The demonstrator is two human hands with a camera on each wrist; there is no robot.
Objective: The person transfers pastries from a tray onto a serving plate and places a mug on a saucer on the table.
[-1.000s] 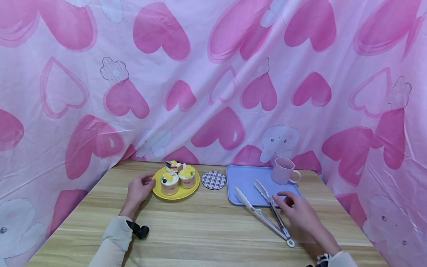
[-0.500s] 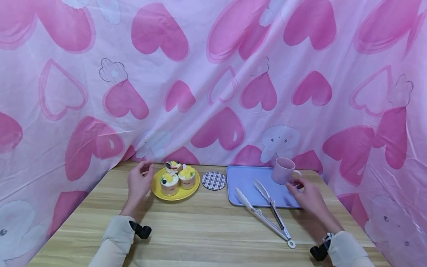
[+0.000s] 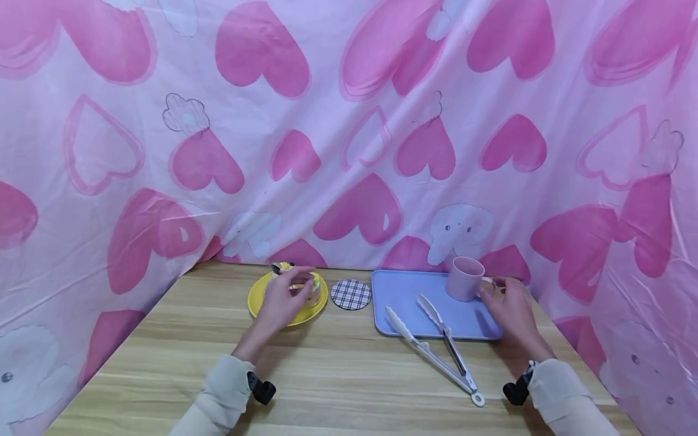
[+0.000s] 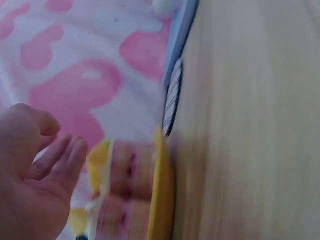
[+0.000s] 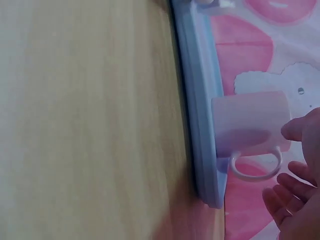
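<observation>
My left hand (image 3: pixel 279 304) hovers over the yellow plate (image 3: pixel 256 299), its fingers loosely bent and holding nothing. Several dessert cups (image 4: pixel 131 170) with cream and fruit on top stand on that plate, partly hidden behind the hand in the head view. On the other side, my right hand (image 3: pixel 511 307) is at the handle side of a pink mug (image 3: pixel 462 281). Its fingers are spread around the mug's handle (image 5: pixel 256 176) without gripping it, the thumb near the rim in the right wrist view. The mug stands upright on the right part of a blue tray (image 3: pixel 400 289).
Metal tongs (image 3: pixel 448 358) with white tips lie spread, their tips over the tray and their hinge end on the wooden table (image 3: pixel 327 381). A round checked coaster (image 3: pixel 351 295) sits between plate and tray. Behind the table hangs a pink heart-patterned cloth (image 3: pixel 357 206).
My left hand has moved right from the plate's left edge to above the dessert cups. My right hand has gone from beside the tongs, up and right, to the mug's handle.
</observation>
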